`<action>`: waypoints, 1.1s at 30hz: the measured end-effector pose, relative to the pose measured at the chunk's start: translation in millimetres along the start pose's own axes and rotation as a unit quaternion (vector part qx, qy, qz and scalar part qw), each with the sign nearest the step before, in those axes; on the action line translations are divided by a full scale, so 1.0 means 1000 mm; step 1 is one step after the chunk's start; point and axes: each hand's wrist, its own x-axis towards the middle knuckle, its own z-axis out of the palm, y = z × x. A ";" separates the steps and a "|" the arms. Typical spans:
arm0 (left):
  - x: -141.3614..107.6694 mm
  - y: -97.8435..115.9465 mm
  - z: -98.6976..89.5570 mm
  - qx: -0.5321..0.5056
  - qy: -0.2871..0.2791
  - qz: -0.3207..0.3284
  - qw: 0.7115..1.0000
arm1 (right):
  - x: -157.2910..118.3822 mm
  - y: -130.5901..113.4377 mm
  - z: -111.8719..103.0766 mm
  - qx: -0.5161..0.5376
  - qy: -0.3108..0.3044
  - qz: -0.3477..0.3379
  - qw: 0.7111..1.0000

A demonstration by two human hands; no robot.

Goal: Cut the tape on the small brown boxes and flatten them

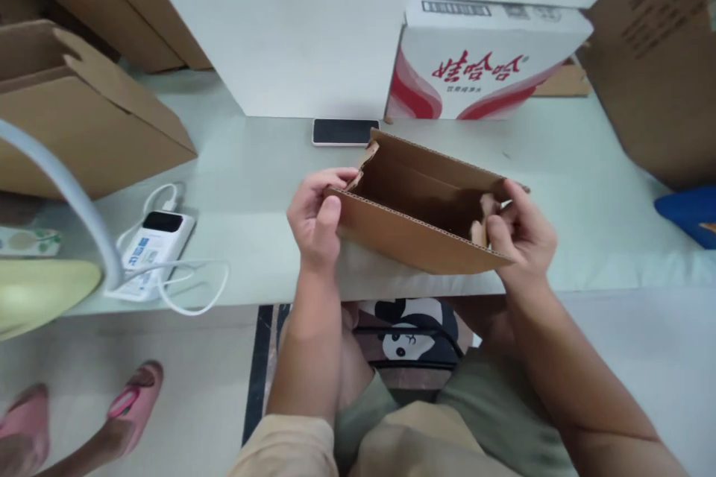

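Between my two hands is a brown cardboard box [425,238], its open top tilted up towards me at the table's front edge. My left hand [318,220] is closed around its left end, thumb on the near wall and fingers at the side flap. At the opposite end my right hand [523,231] pinches the right side flap, with fingertips reaching inside the rim. The box's inside is in shadow, and I cannot make out its bottom. Just behind the box lies a dark phone [345,132].
White cartons [313,52] and a red-printed white carton [475,63] stand along the back. Left are a brown box [83,112], a white power bank [156,246] with cables and a lamp arm [72,194]. A blue object [688,216] lies right. Another person's feet in pink sandals [134,402] show below.
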 end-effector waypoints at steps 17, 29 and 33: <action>0.004 -0.011 0.013 0.187 -0.106 -0.009 0.977 | -0.015 0.032 0.002 0.103 0.002 -0.026 0.994; 0.014 -0.025 -0.013 0.143 0.018 -0.075 0.987 | -0.008 0.046 0.004 0.150 0.015 0.108 0.983; 0.021 -0.034 -0.028 0.090 0.117 -0.132 0.980 | -0.015 0.043 0.012 0.218 -0.131 0.161 0.954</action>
